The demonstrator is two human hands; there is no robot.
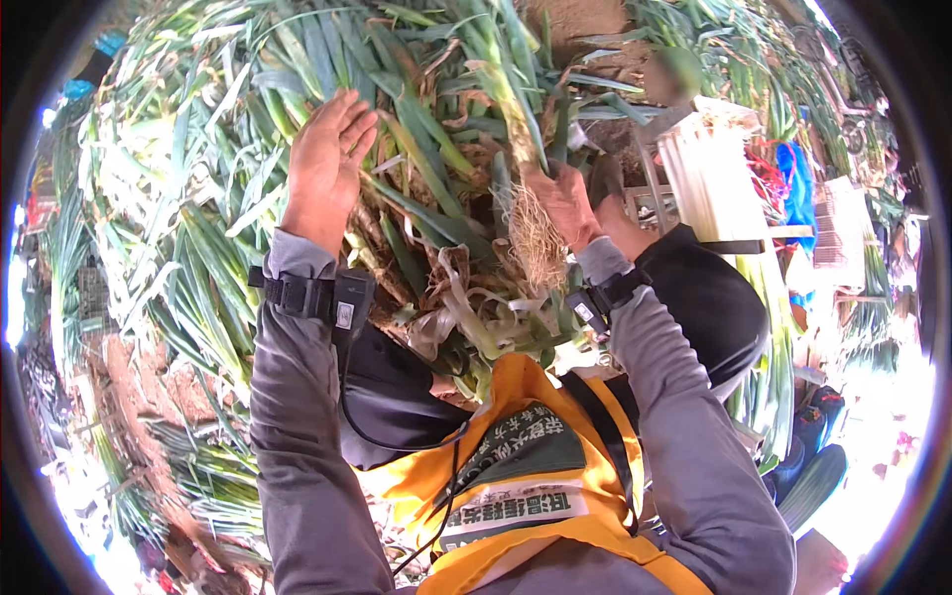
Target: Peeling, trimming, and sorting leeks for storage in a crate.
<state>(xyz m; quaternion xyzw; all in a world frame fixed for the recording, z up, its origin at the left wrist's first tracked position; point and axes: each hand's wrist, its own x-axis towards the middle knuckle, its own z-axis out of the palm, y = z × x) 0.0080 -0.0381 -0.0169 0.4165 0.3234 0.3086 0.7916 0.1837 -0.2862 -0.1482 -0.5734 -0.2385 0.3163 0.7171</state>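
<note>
My right hand (563, 206) is closed round a large green onion (513, 104), just above its root end. The leaves point away from me, and a tuft of pale, dry roots (535, 238) hangs down beside the hand toward my lap. My left hand (329, 159) is raised over the heaped green onions (198, 149), fingers stretched out and nothing held. Whether it touches the leaves below I cannot tell. Limp, pale peeled leaves (476, 307) lie between my knees, in front of my yellow apron (526, 387).
Trimmed white stalks (704, 169) lie stacked on a low rack to the right, close to my right knee (709, 293). Past them are red strings (764, 178) and a blue plastic sheet (796, 193). More green onions lie on brown ground (149, 407) at the left.
</note>
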